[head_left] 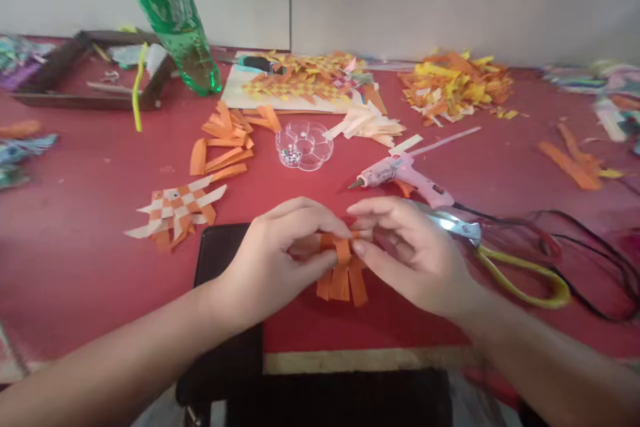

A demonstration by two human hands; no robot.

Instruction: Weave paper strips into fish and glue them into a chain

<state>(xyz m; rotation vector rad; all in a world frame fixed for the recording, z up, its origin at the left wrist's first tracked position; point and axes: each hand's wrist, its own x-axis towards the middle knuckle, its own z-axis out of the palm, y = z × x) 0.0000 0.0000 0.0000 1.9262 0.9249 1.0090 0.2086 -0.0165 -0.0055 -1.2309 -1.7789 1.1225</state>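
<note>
A red tabletop (75, 213) spread beneath everything. Near its front edge, the left hand (273, 257) and right hand (417, 253) came close together, their fingers (320, 217) pinching the upper part of some orange strips (341, 283) between them. A light, even pinch probably served best, keeping each strip flat and snug against its neighbour, without creases.

From my end, the strips (341, 284) look like matt paper, and the woven fish (181, 205) appears to be the same. The bottle (173, 3) reads as glossy, see-through plastic, the tray (321, 156) as clear, shiny plastic. I see smooth plastic on the glue gun (383, 171), polished metal on the scissors (460, 227). The tabletop (295, 192) looks smooth, faintly glossy; its front edge (365, 361) seems rougher, like bare wood. The wall (450, 3) is matt.
</note>
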